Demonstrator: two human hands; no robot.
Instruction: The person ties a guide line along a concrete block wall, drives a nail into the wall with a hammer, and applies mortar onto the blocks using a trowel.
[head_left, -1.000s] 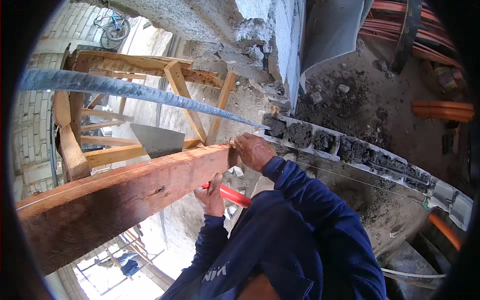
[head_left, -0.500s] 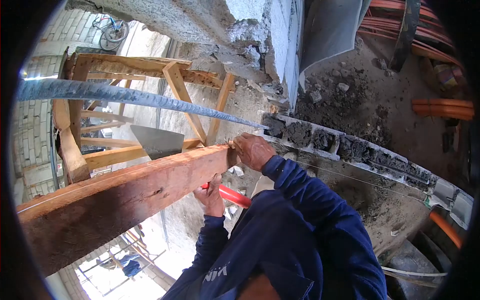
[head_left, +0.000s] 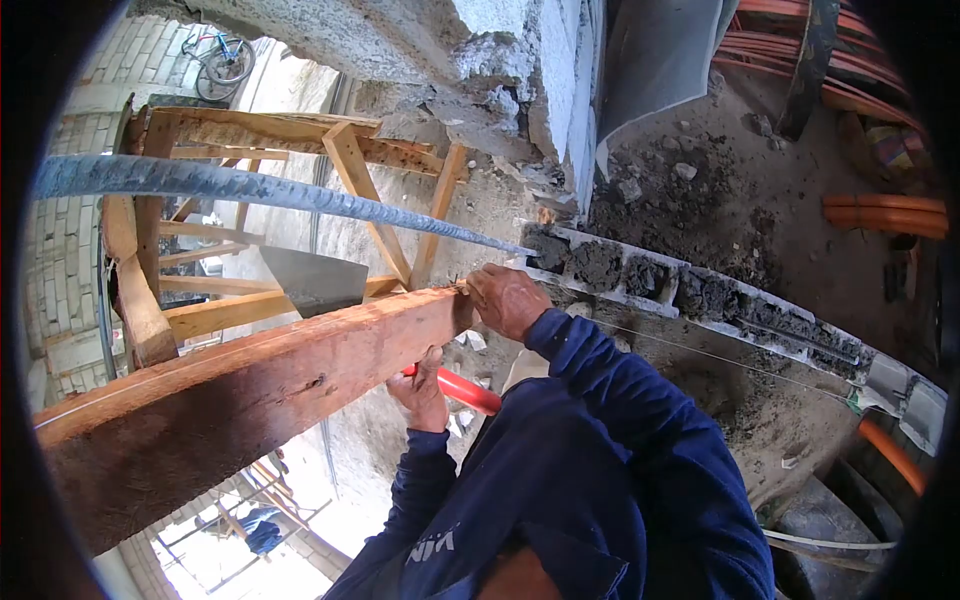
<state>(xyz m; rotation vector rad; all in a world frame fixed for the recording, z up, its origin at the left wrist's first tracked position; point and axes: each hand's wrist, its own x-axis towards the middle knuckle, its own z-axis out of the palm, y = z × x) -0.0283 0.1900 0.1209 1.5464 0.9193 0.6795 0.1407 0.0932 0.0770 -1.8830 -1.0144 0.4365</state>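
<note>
Very little had moved since the earlier frame: the surroundings had slid slightly leftward in my feed, while both hands kept their places at the wooden beam [head_left: 260,380]. From my remote station I logged the beam as running from the right hand [head_left: 510,303] out past the left hand [head_left: 423,403] to the left edge of view. I recorded the right hand as closed over the beam's end, fingers folded at its upper edge; finer detail under the fingertips was too small for me to tell. I noted the left hand just under the beam's lower edge, curled about a red handle [head_left: 468,391], with red showing on both sides of it.

Left of the right hand, across the beam, I saw a grey plate [head_left: 325,280] and, farther out, a timber frame [head_left: 348,160]. A steel bar [head_left: 300,195] slanted beyond the right hand, its narrow end near the mortar-filled block row [head_left: 640,301]. That row led away to the hand's right; orange pipes [head_left: 885,217] lay well apart, farther right.
</note>
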